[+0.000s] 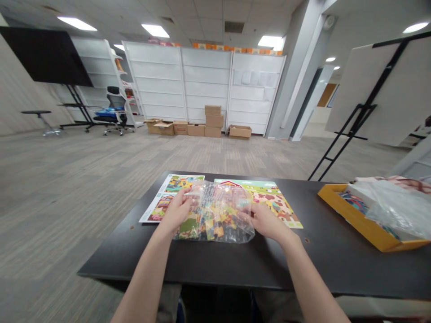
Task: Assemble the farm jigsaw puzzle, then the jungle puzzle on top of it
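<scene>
Between my hands is a clear plastic bag with several colourful jigsaw puzzle pieces inside. My left hand is closed on the bag's left side, thumb and fingers pinching the film. At the right side, my right hand grips the bag, its fingers partly behind the plastic. Under and behind the bag on the left lies a white-edged printed picture sheet. A farm-scene puzzle picture lies flat on the right, partly covered by the bag and my right hand.
The black table has its front edge close to my body. On the right stands a yellow box with plastic wrapping over it. Past the table are a whiteboard stand, cardboard boxes and white shelving.
</scene>
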Demonstrator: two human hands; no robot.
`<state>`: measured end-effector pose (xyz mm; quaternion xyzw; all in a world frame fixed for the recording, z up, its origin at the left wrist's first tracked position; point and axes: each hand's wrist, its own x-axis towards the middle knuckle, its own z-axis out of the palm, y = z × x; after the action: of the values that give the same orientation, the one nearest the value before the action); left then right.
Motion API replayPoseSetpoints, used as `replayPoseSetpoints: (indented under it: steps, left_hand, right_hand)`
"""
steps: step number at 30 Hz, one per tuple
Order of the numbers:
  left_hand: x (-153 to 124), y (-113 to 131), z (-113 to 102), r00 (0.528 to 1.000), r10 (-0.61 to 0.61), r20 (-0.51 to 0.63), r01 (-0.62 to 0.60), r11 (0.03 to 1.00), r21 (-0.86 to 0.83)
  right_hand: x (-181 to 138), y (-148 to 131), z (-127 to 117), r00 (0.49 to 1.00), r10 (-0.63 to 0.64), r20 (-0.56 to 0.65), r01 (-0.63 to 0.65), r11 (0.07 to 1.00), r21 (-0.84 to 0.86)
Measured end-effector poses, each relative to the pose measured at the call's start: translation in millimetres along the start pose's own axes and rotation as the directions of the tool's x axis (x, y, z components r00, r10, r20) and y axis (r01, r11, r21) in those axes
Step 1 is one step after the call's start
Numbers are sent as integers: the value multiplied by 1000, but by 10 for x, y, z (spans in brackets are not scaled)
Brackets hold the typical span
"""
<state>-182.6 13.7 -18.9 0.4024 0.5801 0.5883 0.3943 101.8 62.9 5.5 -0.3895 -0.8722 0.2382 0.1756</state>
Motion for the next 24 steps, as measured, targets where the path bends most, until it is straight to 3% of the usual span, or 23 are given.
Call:
replayPoseSetpoints:
  steps: [4, 7, 11, 16, 20, 24]
  left_hand:
    - [-31, 34, 3, 999, 15, 28, -14, 1000, -24]
    - [-58, 64, 8, 999, 21, 42, -20, 999, -40]
    - [-75, 81, 11, 1000, -8, 18, 9, 999, -49]
    - [-70, 65, -1, 1000, -12, 20, 13, 998, -58]
    - [-74, 64, -1, 999, 21, 47, -18, 998, -64]
    - [-85, 71, 23, 997, 41, 63, -36, 996, -77]
  right_hand:
    - [86, 33, 173, 964, -244, -105, 250, 967, 49]
    - [111, 31, 219, 970, -215, -118, 221, 974, 45]
    - [103, 11, 98, 988, -127, -87, 136, 985, 104]
    - [60, 19, -95, 999, 42, 0, -39, 927, 374]
    - [113, -87, 3, 993, -42, 115, -33, 815, 579]
    - [259, -251, 179, 977, -215, -1, 188, 852, 489]
